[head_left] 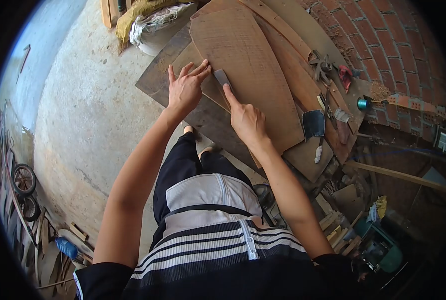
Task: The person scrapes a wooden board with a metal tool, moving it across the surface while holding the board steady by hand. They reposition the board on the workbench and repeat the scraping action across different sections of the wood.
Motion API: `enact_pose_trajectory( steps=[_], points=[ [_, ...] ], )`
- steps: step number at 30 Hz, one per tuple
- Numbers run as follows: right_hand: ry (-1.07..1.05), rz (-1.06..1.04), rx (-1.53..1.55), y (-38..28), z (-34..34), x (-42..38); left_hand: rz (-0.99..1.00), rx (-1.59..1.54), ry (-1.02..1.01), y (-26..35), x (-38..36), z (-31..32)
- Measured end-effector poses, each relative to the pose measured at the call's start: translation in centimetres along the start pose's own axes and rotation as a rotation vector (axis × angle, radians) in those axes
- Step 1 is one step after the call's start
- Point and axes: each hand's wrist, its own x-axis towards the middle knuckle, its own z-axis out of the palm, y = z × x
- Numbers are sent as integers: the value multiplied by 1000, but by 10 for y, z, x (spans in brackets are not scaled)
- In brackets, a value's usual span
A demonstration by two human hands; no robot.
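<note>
A large wooden panel [248, 65] with curved edges lies on the workbench in front of me. My right hand [248, 117] is closed over a flat grey strip [222, 77], index finger stretched along it, near the panel's left edge. The part of the strip under the palm is hidden, and I cannot make out its exact kind. My left hand [187, 92] is open, fingers spread, with the fingertips resting at the same edge, just left of the strip.
Right of the panel lie a dark curved sheet [313, 124], a metal clamp-like tool [323, 65] and a red cloth [345, 75]. A brick wall [388, 40] stands behind. Sacks [158, 25] sit at the far left of the bench. A green machine [383, 245] is at lower right.
</note>
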Motion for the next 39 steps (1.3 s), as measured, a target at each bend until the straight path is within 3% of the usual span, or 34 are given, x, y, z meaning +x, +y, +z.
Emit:
enact_pose_trajectory(
  steps=[4,6,10,16,18,21,25,30,39],
  points=[
    [-34,4,-31,16,-7,-37,-14,-14,-17,1,-1,-1],
    [-157,59,-55,21,-15,-71,-30,-31,-20,1,-1,0],
    [-211,85,-42,16,-19,-57,-46,-50,-28,1,-2,-1],
    [19,50,-7,1,-12,29,-42,-161,5,-1,-3,9],
    [-29,38,-34,7,-16,15,-55,-217,65,-1,1,14],
    [-197,103,-29,6,-31,-31,-58,-173,-31,-1,1,14],
    [-245,146,-33,-1,-28,-25,-42,-161,-82,3,-2,12],
    [10,45,11,-13,-18,66,23,-106,-6,6,-9,22],
    [-168,75,-26,-4,-29,-5,-16,-134,-60,2,-6,21]
  ],
)
